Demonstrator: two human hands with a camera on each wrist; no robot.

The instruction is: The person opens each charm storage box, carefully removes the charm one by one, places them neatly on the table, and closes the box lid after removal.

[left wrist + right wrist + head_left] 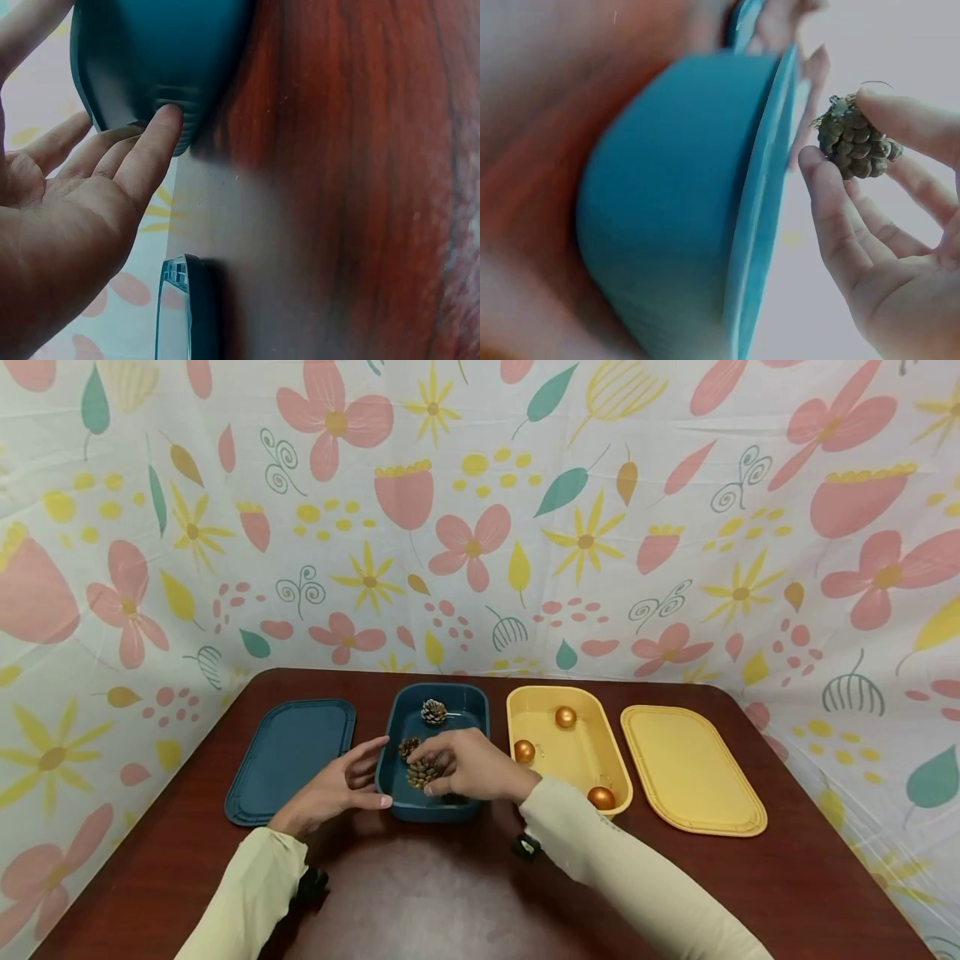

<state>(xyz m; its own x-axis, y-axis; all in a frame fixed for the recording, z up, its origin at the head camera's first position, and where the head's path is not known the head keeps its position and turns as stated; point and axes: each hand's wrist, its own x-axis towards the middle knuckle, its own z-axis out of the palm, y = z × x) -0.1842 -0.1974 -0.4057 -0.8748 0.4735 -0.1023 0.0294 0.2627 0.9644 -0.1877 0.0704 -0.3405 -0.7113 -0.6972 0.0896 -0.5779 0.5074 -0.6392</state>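
Observation:
My right hand (pixel 476 766) pinches a brown pine cone (pixel 855 142) between thumb and fingers, above the rim of the blue box (pixel 435 814). Inside that box lie a pale-tipped pine cone (pixel 433 712) at the back and a smaller pine cone (pixel 409 747) at the left, partly behind the held one. A dark bit shows beneath my right fingers, mostly hidden. My left hand (pixel 330 789) is at the box's left side, fingers spread and fairly straight; in the left wrist view a fingertip (pixel 169 118) meets the ribbed part of the box's wall.
Right of the blue box stands a yellow box (pixel 573 747) with a gold ball (pixel 566 717) at the back and two others nearer. A blue lid (pixel 292 760) lies far left, a yellow lid (pixel 693 768) far right. Behind the table (pixel 420 893) hangs a flowered cloth.

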